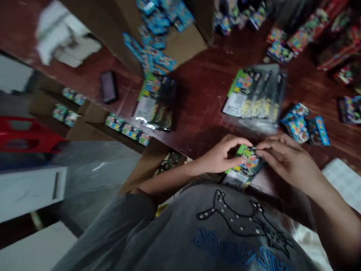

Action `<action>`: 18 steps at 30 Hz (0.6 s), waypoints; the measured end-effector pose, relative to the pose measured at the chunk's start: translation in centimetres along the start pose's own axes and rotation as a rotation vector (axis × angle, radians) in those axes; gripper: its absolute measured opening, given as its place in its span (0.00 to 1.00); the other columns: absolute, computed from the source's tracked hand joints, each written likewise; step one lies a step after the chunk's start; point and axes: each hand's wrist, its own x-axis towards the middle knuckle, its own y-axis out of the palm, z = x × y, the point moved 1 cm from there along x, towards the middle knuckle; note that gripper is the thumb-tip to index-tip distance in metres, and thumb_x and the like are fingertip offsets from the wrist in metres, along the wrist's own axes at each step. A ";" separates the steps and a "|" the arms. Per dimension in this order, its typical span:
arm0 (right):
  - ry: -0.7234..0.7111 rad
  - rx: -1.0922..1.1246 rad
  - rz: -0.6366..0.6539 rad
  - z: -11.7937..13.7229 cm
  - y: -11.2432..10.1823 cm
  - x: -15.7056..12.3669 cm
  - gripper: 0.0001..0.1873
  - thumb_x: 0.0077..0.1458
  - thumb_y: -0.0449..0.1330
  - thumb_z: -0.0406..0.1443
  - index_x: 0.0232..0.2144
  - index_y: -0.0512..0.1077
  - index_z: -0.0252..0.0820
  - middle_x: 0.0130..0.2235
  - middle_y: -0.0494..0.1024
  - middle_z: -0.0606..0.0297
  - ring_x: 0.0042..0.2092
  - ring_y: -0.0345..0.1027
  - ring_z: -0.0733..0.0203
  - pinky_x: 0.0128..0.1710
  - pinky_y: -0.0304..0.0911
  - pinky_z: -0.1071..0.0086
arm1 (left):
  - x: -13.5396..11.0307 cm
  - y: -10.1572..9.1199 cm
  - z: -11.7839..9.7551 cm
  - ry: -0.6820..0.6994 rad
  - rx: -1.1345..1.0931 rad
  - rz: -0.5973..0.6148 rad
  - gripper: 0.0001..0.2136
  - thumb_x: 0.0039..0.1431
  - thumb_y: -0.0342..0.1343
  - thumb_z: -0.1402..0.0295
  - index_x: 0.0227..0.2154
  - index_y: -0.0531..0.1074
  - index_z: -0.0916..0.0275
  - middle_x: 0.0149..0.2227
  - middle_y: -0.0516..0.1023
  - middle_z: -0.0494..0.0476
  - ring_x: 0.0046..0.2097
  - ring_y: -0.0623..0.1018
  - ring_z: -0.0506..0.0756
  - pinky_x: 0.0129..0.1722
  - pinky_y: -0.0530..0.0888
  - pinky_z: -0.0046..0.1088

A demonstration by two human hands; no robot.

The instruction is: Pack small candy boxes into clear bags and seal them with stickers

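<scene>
At the table's near edge, my left hand is closed on a small colourful packet with a green edge and a white label, its thumb across the front. My right hand pinches the same packet's upper right corner, fingers pressed together. A stack of similar packets in clear plastic lies just beyond my hands. Another stack of packets lies farther left. To the right of my right hand are several small blue packs.
A cardboard box with blue packs stands at the back, near a dark phone. Open cartons of packets sit below the table's left edge. Red and purple packs fill the back right; a white moulded tray lies at right.
</scene>
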 end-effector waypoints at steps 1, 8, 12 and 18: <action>-0.012 0.009 0.024 -0.3 0.2 0.6 0.10 0.68 0.64 0.46 0.50 0.80 0.60 0.45 0.80 0.60 0.49 0.77 0.43 0.48 0.74 0.40 | -0.5 -0.3 0.1 -0.004 0.003 -0.018 0.18 0.70 0.63 0.64 0.60 0.74 0.53 0.56 0.81 0.62 0.54 0.82 0.61 0.51 0.82 0.42; -0.016 -0.224 -0.055 -3.6 0.4 9.6 0.43 0.66 0.63 0.56 0.75 0.62 0.46 0.72 0.66 0.40 0.74 0.60 0.33 0.73 0.56 0.38 | 0.3 -18.5 -2.0 0.166 0.150 -0.627 0.28 0.64 0.64 0.39 0.61 0.73 0.46 0.52 0.84 0.52 0.62 0.79 0.62 0.61 0.79 0.48; 0.068 -0.577 0.160 -7.0 2.9 14.0 0.67 0.54 0.68 0.65 0.78 0.51 0.30 0.79 0.47 0.30 0.78 0.44 0.19 0.73 0.44 0.24 | 1.9 -30.6 -1.4 -0.248 0.280 -0.592 0.36 0.53 0.62 0.29 0.55 0.76 0.49 0.43 0.87 0.46 0.48 0.81 0.56 0.51 0.81 0.48; -0.116 -0.724 0.160 -6.2 6.7 12.4 0.29 0.75 0.55 0.47 0.65 0.74 0.32 0.69 0.74 0.44 0.70 0.70 0.41 0.76 0.49 0.37 | 2.7 -31.4 -0.2 -0.190 0.797 -0.716 0.27 0.59 0.62 0.36 0.44 0.79 0.55 0.40 0.85 0.44 0.46 0.80 0.55 0.53 0.79 0.47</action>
